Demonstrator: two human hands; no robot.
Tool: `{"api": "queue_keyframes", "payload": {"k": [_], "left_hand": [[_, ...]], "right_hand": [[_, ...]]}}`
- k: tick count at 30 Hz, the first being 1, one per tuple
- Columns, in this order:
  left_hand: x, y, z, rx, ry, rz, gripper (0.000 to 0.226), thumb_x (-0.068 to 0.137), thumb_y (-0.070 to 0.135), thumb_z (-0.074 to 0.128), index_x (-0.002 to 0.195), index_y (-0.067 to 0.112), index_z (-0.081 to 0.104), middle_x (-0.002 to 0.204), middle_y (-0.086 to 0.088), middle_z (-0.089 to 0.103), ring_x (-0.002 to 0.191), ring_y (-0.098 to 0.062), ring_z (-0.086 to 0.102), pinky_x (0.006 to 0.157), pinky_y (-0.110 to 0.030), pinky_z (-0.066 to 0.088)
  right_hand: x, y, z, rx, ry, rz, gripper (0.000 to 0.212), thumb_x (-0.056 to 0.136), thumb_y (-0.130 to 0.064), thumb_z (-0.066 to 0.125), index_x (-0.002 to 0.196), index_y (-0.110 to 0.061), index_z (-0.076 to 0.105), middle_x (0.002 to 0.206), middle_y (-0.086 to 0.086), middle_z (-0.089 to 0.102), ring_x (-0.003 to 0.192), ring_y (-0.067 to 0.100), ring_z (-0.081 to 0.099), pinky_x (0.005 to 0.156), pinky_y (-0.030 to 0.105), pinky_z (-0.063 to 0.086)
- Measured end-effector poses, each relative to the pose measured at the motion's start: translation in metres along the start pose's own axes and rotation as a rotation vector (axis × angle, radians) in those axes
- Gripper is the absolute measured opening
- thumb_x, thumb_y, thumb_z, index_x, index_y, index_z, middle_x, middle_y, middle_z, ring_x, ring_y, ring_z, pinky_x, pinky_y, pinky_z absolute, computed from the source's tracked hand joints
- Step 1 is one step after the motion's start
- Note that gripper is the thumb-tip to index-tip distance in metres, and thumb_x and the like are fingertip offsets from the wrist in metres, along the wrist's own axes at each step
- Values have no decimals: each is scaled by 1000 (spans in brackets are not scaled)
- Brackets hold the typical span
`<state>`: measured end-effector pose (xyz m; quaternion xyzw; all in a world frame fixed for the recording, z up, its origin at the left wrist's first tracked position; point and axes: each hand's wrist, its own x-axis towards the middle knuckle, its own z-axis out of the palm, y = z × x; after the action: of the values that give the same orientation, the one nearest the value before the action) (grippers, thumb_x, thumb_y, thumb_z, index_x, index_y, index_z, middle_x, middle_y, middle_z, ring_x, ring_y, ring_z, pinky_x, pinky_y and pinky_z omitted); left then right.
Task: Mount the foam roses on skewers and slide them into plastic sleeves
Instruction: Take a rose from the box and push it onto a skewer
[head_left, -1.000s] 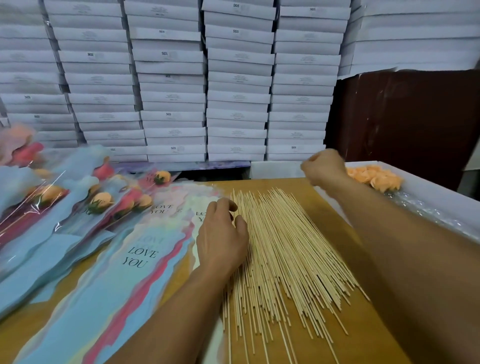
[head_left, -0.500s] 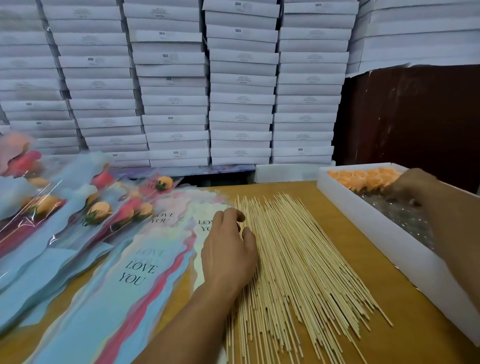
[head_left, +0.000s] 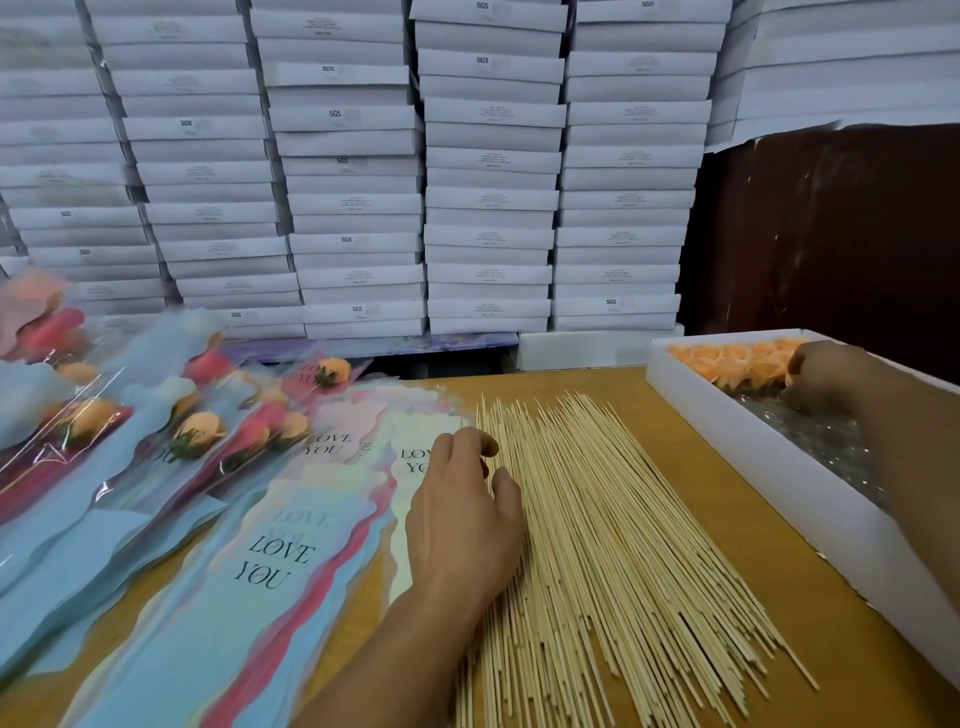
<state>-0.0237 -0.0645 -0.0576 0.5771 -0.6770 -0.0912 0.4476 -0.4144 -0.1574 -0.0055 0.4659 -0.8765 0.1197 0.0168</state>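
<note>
A wide pile of bamboo skewers (head_left: 597, 519) lies fanned across the wooden table (head_left: 737, 551). My left hand (head_left: 462, 514) rests on the pile's left edge, its fingers bent and the tips touching the sticks. Orange foam roses (head_left: 737, 358) fill the far end of a long white box (head_left: 779, 467) on the right. My right hand (head_left: 831, 376) reaches into that box at the roses, its fingertips hidden behind the hand. Empty "LOVE YOU" plastic sleeves (head_left: 260, 571) lie stacked left of the skewers.
Sleeved roses on skewers (head_left: 197, 431) are heaped at the left. Crinkled clear plastic (head_left: 831, 441) lines the near part of the box. Stacks of flat white boxes (head_left: 488, 182) wall off the back, beside a dark brown panel (head_left: 831, 234).
My right hand has moved from above the table's far edge rightward into the white box, down among the roses. My left hand has stayed on the skewers.
</note>
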Motion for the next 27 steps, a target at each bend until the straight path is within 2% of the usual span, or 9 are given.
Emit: {"api": "queue_keyframes", "payload": {"k": [2,5,10,14,18,20,22,27], "left_hand": [[0,0,0,-1,-3,0,16,95,24,54,111,26,53,104,14,47,77,-5,47,65,-27,34],[0,0,-1,2,-5,-1,15,95,24,54,110,27,53,105,14,49,78,-7,49,65,-28,36],[-1,0,0,10,-13,-6,14,96,25,53,110,28,52,106,15,48,79,-6,49,65,-28,38],[0,-1,0,12,-11,0,14,96,25,54,109,28,52,106,15,48,83,-6,50,68,-28,42],[1,-2,2,6,-4,3,14,95,24,54,109,27,53,105,14,49,80,-6,49,67,-28,39],[1,-3,3,4,-7,5,15,95,24,54,109,27,54,106,13,50,82,-7,50,69,-30,41],[2,-3,4,1,-7,7,15,95,24,55,109,27,54,106,13,50,81,-6,49,70,-30,43],[3,-4,5,-18,3,1,14,95,26,57,108,28,54,103,13,55,77,-2,50,70,-29,44]], "right_hand": [[2,1,1,-28,22,34,31,90,-8,68,119,-1,63,105,19,61,96,34,60,89,44,55],[5,4,4,1,62,100,27,93,-9,63,118,3,63,108,23,61,101,39,61,92,47,54],[7,13,10,91,196,172,28,90,-2,61,116,8,60,108,30,60,99,46,60,85,49,54],[5,11,6,117,230,195,24,90,2,58,113,10,60,106,32,60,99,48,59,81,47,51],[-2,6,-5,103,241,171,25,90,4,57,114,10,61,110,34,59,103,50,58,77,44,45],[-6,4,-13,82,233,162,24,89,5,57,113,9,62,106,32,59,100,48,59,73,43,44],[-11,2,-23,88,231,146,22,88,5,57,108,7,64,96,27,57,94,45,58,73,43,46],[-28,-16,-54,177,245,39,24,88,-6,68,111,-2,71,105,24,64,93,42,61,78,43,56]]}}
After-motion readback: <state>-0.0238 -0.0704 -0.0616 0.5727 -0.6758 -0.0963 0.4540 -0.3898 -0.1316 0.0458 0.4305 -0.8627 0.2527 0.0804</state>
